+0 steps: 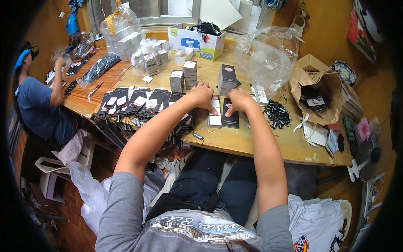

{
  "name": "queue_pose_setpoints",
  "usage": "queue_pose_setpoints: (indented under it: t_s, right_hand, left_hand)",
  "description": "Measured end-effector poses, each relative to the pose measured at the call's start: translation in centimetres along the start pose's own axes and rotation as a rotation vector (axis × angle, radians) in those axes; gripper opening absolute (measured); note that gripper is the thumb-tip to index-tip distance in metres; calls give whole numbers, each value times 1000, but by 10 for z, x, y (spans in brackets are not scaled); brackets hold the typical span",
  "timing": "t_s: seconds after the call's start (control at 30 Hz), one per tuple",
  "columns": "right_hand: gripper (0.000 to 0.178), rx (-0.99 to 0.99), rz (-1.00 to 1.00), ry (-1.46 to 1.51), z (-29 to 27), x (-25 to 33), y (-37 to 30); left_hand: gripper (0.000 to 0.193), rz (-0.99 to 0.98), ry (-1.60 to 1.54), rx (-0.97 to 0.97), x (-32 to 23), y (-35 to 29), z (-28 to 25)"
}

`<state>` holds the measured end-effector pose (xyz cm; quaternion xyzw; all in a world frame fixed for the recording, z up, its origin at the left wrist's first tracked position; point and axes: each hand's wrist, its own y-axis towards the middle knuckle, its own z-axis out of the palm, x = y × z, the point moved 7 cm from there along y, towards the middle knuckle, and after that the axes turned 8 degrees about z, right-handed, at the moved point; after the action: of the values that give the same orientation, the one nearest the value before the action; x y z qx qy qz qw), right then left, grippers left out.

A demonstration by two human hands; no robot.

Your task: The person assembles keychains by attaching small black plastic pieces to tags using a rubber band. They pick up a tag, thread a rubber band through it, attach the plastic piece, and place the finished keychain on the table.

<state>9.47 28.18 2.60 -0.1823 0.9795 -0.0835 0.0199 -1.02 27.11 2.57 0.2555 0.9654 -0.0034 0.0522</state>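
Observation:
My left hand (203, 97) grips a stack of hang tags with white labels (214, 120), its thumb lying on top and its fingers curled at the far side. Beside it, my right hand (240, 102) closes in the same way over a stack of black hang tags (230, 120). The two stacks stand side by side near the table's front edge. Just beyond my hands rise a tall pile of black tags (228, 75) and two piles with white labels on top (190, 67). My hands partly cover the far ends of both stacks.
Many loose black tags (138, 101) spread to the left, black strings (277, 114) lie to the right. Also on the wooden table are a carton (197, 45), clear plastic bags (268, 54), a brown paper bag (325, 88) and a phone (331, 142). Another person (40, 101) sits at left.

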Motion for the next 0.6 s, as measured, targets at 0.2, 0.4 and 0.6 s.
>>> queue_pose_setpoints:
  t_s: [0.2, 0.4, 0.6]
  right_hand:
    - [72, -178, 48, 72, -11, -3, -17]
    - [50, -344, 9, 389, -29, -7, -33]
    - [21, -292, -33, 1004, -56, -25, -55]
  left_hand:
    - [77, -12, 6, -97, -2, -2, 2]
    - [77, -49, 15, -136, -7, -8, -10]
    - [38, -53, -694, -602, -4, -19, -41]
